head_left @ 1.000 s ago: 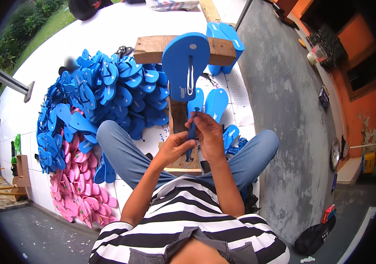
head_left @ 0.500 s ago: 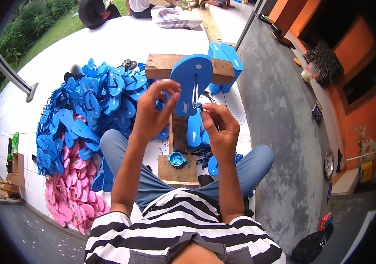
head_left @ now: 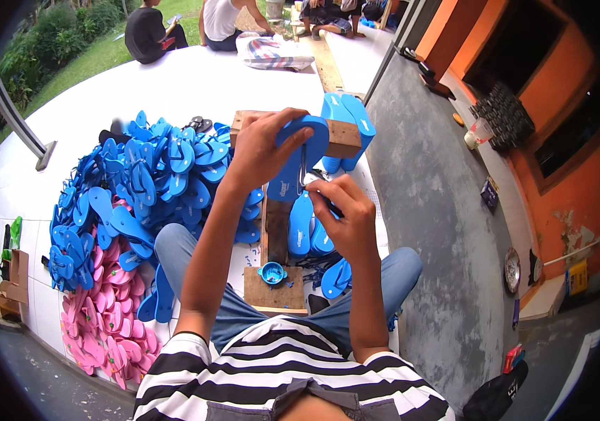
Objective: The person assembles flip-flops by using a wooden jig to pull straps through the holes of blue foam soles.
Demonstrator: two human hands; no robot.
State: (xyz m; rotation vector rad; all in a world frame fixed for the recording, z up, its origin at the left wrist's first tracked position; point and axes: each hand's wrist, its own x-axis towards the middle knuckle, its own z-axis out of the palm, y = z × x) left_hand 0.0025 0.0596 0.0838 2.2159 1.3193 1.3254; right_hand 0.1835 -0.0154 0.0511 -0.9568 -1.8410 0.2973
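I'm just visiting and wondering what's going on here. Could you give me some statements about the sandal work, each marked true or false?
1. The left grip touches the upper part of a blue sole. True.
2. The right grip rests on the person's knee. False: the right grip is at the lower half of the blue sole.
3. Pink sandals lie to the person's left. True.
4. The small bowl is red. False: the small bowl is blue.
5. The person wears a striped shirt. True.
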